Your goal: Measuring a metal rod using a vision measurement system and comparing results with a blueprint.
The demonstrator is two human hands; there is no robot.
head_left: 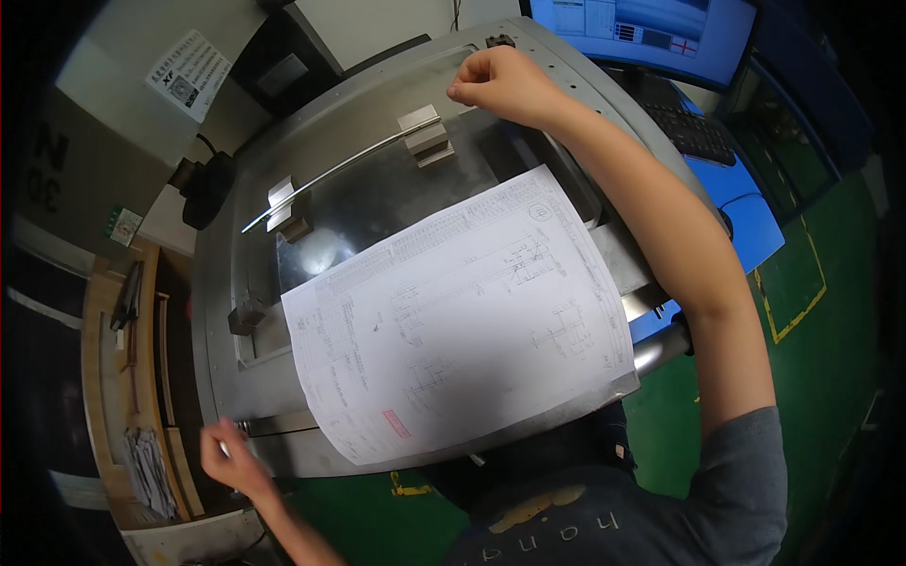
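My right hand (pixel 505 85) is closed, fingers curled, above the far right part of the machine's stage. Whatever it may hold is hidden. Just left of it, a thin metal rod (pixel 344 168) lies across two notched metal blocks, the right block (pixel 427 135) and the left block (pixel 286 209). At the machine's near left corner my left hand (pixel 231 462) is closed with bent fingers; what is in them, if anything, cannot be made out. A large white drawing sheet (pixel 462 330) covers the near right part of the stage, apart from both hands.
The blocks stand on a glass plate (pixel 377 198) in a grey metal frame (pixel 212 321). A monitor (pixel 651 38) and a black keyboard (pixel 689 132) are at the far right on a blue table (pixel 755 222). On the left stands a wooden shelf (pixel 104 377) with papers.
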